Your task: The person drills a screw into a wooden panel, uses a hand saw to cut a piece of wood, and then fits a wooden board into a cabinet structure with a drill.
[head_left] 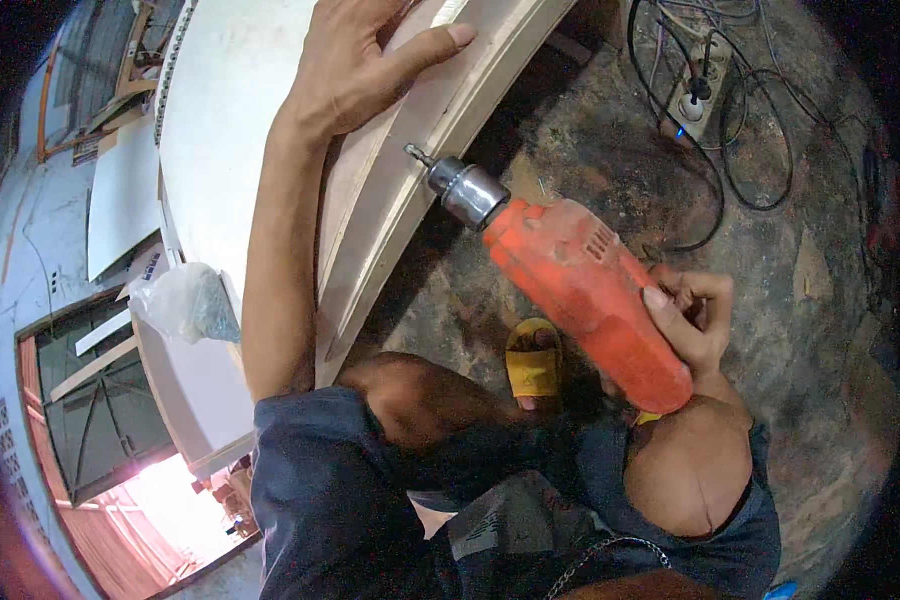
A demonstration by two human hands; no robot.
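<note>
My right hand (pixel 692 318) grips an orange electric drill (pixel 580 290) by its body. The drill's silver chuck (pixel 467 190) and short bit point up-left, close to the edge of a pale wooden panel (pixel 425 130). My left hand (pixel 355 60) lies flat on that panel's framed face, fingers spread, thumb out to the right. I am crouched, with both bare knees below the drill and a yellow sandal (pixel 533 365) on the floor between them.
A clear plastic bag of small parts (pixel 185 300) rests on a white board at the left. Black cables and a white power strip (pixel 695 105) lie on the rough concrete floor at the upper right. More boards lean at the far left.
</note>
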